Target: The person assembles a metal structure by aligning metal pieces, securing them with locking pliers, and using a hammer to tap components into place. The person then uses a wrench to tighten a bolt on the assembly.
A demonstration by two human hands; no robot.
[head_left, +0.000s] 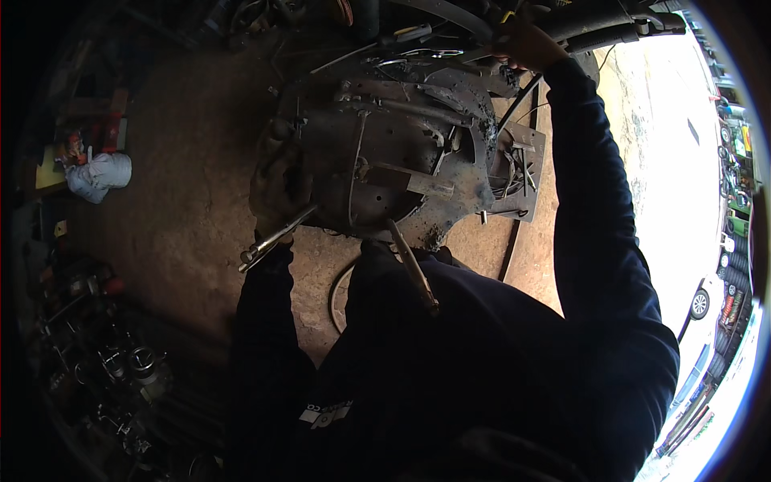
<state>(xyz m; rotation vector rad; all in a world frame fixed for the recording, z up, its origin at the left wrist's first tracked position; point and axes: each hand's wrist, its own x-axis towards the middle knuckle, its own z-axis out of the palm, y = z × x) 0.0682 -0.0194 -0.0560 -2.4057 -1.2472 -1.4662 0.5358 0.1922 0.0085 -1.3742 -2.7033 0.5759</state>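
Note:
A dark steel worktable (333, 161) with an irregular edge stands in front of me, with metal bars and scraps on it. My right hand (526, 46) reaches to its far right, fingers curled among tools; what they hold is hidden. A small yellow piece (507, 16) shows beside that hand. Deep shadow covers my left hand (279, 189) at the table's left edge, so its fingers do not show clearly. A shiny metal rod-like tool (277, 238) crosses near my left wrist. Another long metal bar (412, 265) juts over the near edge toward me.
Thick dark cylinders (594, 22) lie at the far right. A side plate (522, 173) carries loose rods and wire. Machine parts (143, 365) crowd the lower left. Another person (100, 175) in a light shirt is at the far left. A white car (703, 301) stands outside.

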